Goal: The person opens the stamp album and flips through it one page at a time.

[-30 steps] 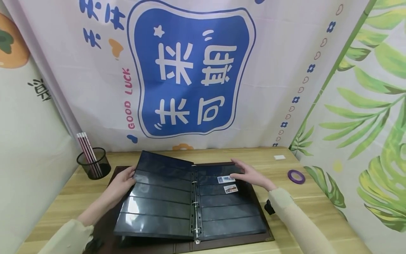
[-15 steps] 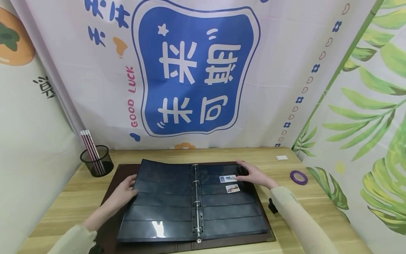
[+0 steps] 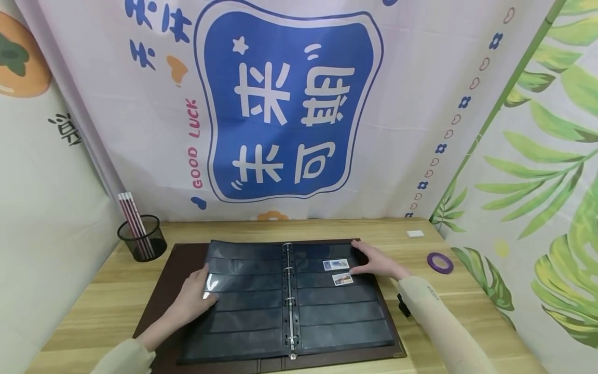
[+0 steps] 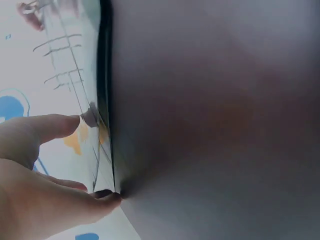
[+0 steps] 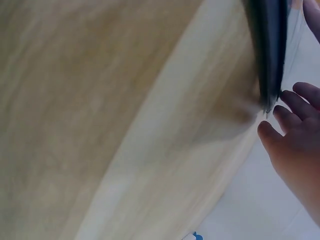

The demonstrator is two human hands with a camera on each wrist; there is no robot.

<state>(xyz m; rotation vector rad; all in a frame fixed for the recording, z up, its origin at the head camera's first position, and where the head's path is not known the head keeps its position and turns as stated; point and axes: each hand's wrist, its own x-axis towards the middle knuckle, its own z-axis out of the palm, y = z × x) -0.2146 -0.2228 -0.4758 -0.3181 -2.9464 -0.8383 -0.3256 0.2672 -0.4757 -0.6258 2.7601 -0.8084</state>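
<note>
A ring-binder stamp album (image 3: pixel 290 301) lies spread on the table, its black pocket pages on both sides of the metal rings. My left hand (image 3: pixel 190 298) rests at the outer edge of the left page (image 3: pixel 247 317), thumb over the glossy surface. In the left wrist view, that thumb and fingers (image 4: pixel 55 126) are extended beside the page edge. Two postage stamps sit in the upper right page: a bluish one (image 3: pixel 336 265) and a brownish one (image 3: pixel 343 279) below it. My right hand (image 3: pixel 376 261) touches that page's upper right, its fingers spread around the edge in the right wrist view.
On the wooden table (image 3: pixel 103 291), a black mesh cup (image 3: pixel 142 239) with several pencils stands at the back left. A purple tape ring (image 3: pixel 440 263) and a small white block (image 3: pixel 415 234) lie to the right. A printed cloth (image 3: pixel 411 104) hangs behind.
The left page, raised a second ago, has come down flat with my left hand, which has shifted right and nearer. My right hand's thumb has slid slightly down beside the stamps.
</note>
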